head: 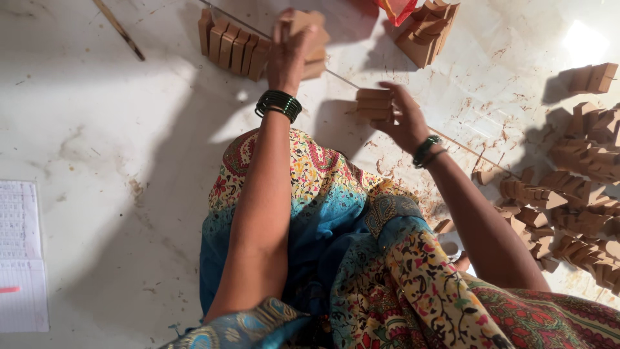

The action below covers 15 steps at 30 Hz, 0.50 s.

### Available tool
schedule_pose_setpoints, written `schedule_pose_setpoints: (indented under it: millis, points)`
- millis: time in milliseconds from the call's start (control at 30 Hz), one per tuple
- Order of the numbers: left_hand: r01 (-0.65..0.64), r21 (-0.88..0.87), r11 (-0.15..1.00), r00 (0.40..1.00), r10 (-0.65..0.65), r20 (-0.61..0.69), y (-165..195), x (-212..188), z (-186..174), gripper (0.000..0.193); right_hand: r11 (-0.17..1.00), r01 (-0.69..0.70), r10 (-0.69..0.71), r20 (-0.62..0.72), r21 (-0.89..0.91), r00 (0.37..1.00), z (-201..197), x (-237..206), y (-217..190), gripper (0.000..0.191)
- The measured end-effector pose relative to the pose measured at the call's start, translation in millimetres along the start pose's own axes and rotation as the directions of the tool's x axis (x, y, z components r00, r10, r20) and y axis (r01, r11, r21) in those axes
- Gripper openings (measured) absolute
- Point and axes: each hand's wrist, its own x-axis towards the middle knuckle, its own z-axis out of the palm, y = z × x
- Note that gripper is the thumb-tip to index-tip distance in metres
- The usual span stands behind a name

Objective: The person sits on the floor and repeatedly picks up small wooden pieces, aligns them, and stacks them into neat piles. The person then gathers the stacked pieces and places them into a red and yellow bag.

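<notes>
Hands work over a white marble floor: the left hand grasps a few brown clay blocks at the end of a row of blocks standing side by side. The right hand closes its fingers on a small stack of blocks, low over the floor near a thin stick. A big pile of blocks lies to the right, and a paper sheet at the left edge.

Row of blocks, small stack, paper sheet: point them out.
row of blocks [232, 46], head view, middle block's top.
small stack [373, 103], head view, stack's front face.
paper sheet [20, 258], head view, sheet's middle.
</notes>
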Motion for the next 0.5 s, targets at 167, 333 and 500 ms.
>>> schedule_pose_setpoints:
  millis: [167, 333, 500]
  points:
    - [0.154, 0.019, 0.988, 0.912, -0.149, 0.383, -6, -29, 27, 0.078, 0.725, -0.105, 0.177, -0.036, 0.681, 0.984, -30, -18, 4, 0.048]
    - [0.169, 0.262, 0.95, 0.804, -0.287, 0.521, -16, -57, 45, 0.06, 0.544, -0.008, 0.122, -0.069, 0.839, 0.99, -55, -28, -10, 0.034]
    - [0.161, 0.1, 0.982, 0.761, -0.188, 0.621, -5, -64, 39, 0.062, 0.617, 0.08, 0.061, -0.149, 0.783, 0.987, -63, -29, -29, 0.034]
